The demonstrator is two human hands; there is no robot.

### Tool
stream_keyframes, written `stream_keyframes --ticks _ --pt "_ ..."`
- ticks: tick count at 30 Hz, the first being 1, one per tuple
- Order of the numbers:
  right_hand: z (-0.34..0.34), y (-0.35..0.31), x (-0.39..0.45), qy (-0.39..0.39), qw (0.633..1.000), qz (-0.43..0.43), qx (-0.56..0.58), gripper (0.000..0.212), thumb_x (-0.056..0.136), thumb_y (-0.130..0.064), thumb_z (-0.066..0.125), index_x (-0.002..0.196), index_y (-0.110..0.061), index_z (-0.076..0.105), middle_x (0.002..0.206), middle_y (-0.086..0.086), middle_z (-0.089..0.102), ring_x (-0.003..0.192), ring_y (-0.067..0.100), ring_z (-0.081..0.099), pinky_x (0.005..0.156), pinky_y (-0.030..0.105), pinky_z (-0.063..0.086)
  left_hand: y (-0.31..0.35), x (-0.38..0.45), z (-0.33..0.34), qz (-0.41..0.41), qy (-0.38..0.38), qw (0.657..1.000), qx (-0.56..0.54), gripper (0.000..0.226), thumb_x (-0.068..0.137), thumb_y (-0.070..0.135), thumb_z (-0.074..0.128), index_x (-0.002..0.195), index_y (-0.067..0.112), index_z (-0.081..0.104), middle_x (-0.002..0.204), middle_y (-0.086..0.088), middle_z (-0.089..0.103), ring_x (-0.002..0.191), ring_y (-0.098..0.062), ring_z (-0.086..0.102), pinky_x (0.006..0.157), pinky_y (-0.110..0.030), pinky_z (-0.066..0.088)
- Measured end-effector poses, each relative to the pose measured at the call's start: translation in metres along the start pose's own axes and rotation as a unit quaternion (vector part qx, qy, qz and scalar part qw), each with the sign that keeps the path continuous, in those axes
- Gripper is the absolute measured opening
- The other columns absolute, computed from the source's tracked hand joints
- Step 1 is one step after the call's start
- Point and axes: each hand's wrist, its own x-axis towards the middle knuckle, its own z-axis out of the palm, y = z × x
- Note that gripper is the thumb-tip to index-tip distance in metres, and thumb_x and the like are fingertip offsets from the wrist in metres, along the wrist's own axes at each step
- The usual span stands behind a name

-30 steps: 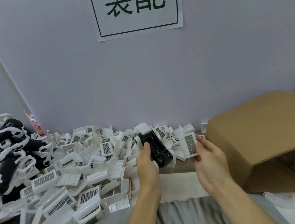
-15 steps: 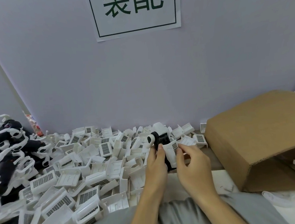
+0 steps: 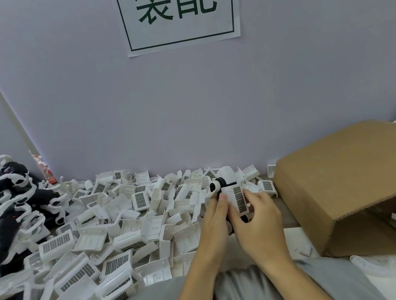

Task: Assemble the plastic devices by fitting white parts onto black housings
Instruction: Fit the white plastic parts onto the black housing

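The white plastic grille-faced cover (image 3: 237,197), held apart in the right hand a second ago, has now been brought onto the black plastic housing (image 3: 223,183) and is pressed there between both hands, just ahead of the fingertips. The left hand (image 3: 216,216) is curled round the housing's left side, while the right hand (image 3: 258,218) is closed on the cover, thumb on its lower edge. The fit seems nearly made, though whether the cover is fully seated cannot be told; the loose heap of white covers (image 3: 108,229) lies left of the left hand.
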Motion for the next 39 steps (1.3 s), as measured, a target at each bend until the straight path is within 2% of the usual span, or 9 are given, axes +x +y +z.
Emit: stream_keyframes --ticks 2,7,15,19,23,28,31,35,39 --pt "0.000 0.002 0.000 -0.024 1.000 -0.012 -0.013 0.025 0.089 -0.039 0.067 0.107 -0.023 0.072 0.094 -0.009 0.057 0.088 0.003 0.057 0.079 0.011 0.044 0.002 0.000 -0.001 0.007 0.001 1.000 -0.015 0.029 0.106 0.036 0.044 0.130 0.031 0.060 0.119 0.006 0.073 0.110 -0.011 0.069 0.083 -0.023 0.056" --pt "0.000 -0.001 -0.001 0.024 0.999 -0.029 0.010 0.018 0.091 -0.037 0.067 0.100 -0.021 0.071 0.092 -0.009 0.055 0.087 -0.001 0.056 0.074 0.005 0.041 0.005 -0.001 0.001 0.007 -0.007 1.000 -0.024 0.027 0.103 0.034 0.051 0.120 0.020 0.067 0.111 -0.002 0.076 0.103 -0.015 0.072 0.075 -0.023 0.057" --pt "-0.002 0.000 -0.003 -0.035 0.998 -0.032 -0.032 0.018 0.087 -0.038 0.063 0.096 -0.024 0.070 0.082 -0.011 0.048 0.076 0.002 0.052 0.064 0.014 0.039 0.005 -0.001 -0.003 0.018 0.020 0.999 -0.018 0.023 0.101 0.029 0.057 0.117 0.017 0.070 0.104 -0.001 0.077 0.096 -0.013 0.074 0.068 -0.018 0.055" --pt "-0.001 0.000 -0.004 -0.089 0.994 -0.068 -0.001 0.018 0.089 -0.033 0.069 0.106 -0.027 0.070 0.090 -0.013 0.050 0.085 0.003 0.056 0.076 0.015 0.045 0.005 0.002 -0.006 0.007 0.066 0.997 -0.037 0.026 0.099 0.035 0.058 0.107 0.016 0.075 0.099 -0.004 0.078 0.098 -0.022 0.074 0.085 -0.035 0.058" --pt "-0.001 0.001 0.001 -0.053 0.982 0.052 0.172 0.021 0.095 -0.026 0.065 0.083 -0.041 0.074 0.094 -0.008 0.068 0.088 0.006 0.066 0.083 0.028 0.052 0.008 0.001 -0.005 0.004 0.058 0.997 -0.052 0.035 0.100 0.037 0.056 0.107 0.009 0.075 0.100 -0.009 0.078 0.098 -0.025 0.074 0.087 -0.036 0.058" --pt "-0.011 0.001 0.008 -0.105 0.915 0.196 0.335 0.035 0.101 -0.034 0.052 0.084 -0.025 0.081 0.088 0.008 0.078 0.087 0.026 0.075 0.078 0.041 0.061 0.007 -0.003 -0.002 -0.001 -0.010 1.000 -0.009 0.021 0.100 0.020 0.057 0.104 0.009 0.075 0.094 -0.011 0.078 0.086 -0.023 0.075 0.074 -0.039 0.060" --pt "-0.010 0.003 0.010 -0.083 0.907 0.209 0.356 0.031 0.101 -0.028 0.055 0.085 -0.022 0.081 0.090 0.009 0.078 0.087 0.028 0.075 0.080 0.046 0.061 0.008 -0.004 -0.003 0.004 -0.015 1.000 0.003 0.019 0.101 0.015 0.056 0.100 0.013 0.075 0.083 -0.003 0.078 0.073 -0.011 0.073 0.058 -0.025 0.055" --pt "-0.003 0.007 0.009 -0.040 0.918 0.195 0.343 0.023 0.100 -0.023 0.058 0.089 -0.015 0.078 0.087 0.006 0.078 0.085 0.026 0.075 0.077 0.044 0.061 0.006 -0.001 -0.001 -0.014 -0.008 0.999 -0.031 0.027 0.100 0.026 0.057 0.099 0.008 0.078 0.098 -0.016 0.077 0.087 -0.025 0.074 0.069 -0.031 0.058" --pt "0.002 0.008 0.007 -0.047 0.912 0.193 0.359 0.018 0.098 -0.023 0.061 0.094 -0.015 0.077 0.089 0.003 0.079 0.087 0.020 0.076 0.075 0.034 0.061 0.004 -0.001 -0.001 -0.008 0.021 0.999 -0.036 0.036 0.099 0.037 0.056 0.089 0.012 0.080 0.092 -0.014 0.078 0.083 -0.022 0.074 0.068 -0.027 0.057"
